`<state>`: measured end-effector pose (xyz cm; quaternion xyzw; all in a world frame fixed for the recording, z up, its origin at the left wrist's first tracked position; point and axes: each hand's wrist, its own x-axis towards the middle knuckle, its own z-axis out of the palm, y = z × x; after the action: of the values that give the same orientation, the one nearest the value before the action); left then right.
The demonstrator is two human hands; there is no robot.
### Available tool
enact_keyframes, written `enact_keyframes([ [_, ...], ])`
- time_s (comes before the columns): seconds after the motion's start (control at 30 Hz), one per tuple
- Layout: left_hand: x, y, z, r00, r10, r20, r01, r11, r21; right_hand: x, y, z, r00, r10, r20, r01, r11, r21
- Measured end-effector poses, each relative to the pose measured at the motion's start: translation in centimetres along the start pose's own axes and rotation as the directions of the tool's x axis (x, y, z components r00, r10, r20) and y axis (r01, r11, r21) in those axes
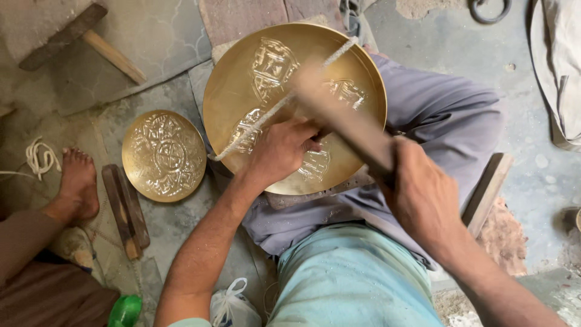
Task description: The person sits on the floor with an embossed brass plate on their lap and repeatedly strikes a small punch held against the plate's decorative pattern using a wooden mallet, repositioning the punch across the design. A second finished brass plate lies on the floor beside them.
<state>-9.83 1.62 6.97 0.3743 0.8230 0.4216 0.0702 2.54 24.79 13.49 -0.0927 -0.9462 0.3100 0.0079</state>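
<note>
Large brass dish (357, 60) propped on lap, centre. Right hand (420, 194) clenched round blurred wooden mallet (345, 121), mid-strike. Left hand (281, 148) pinching punch on embossed motif, seemingly chasing relief. Smaller embossed plate (163, 155) left. Steady punch placement needed next.

Both forearms reach forward over the lap. The left hand (281, 148) lies knuckles up with fingers curled and pressed down, wrist straight. The right hand (420, 194) (blurred with motion) is clenched in a tight fist, raised a little higher, forearm angled inward.
</note>
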Motion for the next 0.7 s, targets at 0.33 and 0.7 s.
enact_keyframes([
  [0.33, 0.1, -0.3, 0.5, 1.000, -0.024, 0.007, 0.023, 0.995, 0.092, 0.8, 1.7, 0.0, 0.985, -0.170, -0.040, 0.165, 0.979, -0.117],
  [0.7, -0.5, -0.7, 0.7, 0.997, -0.072, 0.012, 0.071, 0.995, 0.071, 0.7, 1.7, 0.2, 0.986, -0.080, -0.145, 0.090, 0.994, 0.063],
])
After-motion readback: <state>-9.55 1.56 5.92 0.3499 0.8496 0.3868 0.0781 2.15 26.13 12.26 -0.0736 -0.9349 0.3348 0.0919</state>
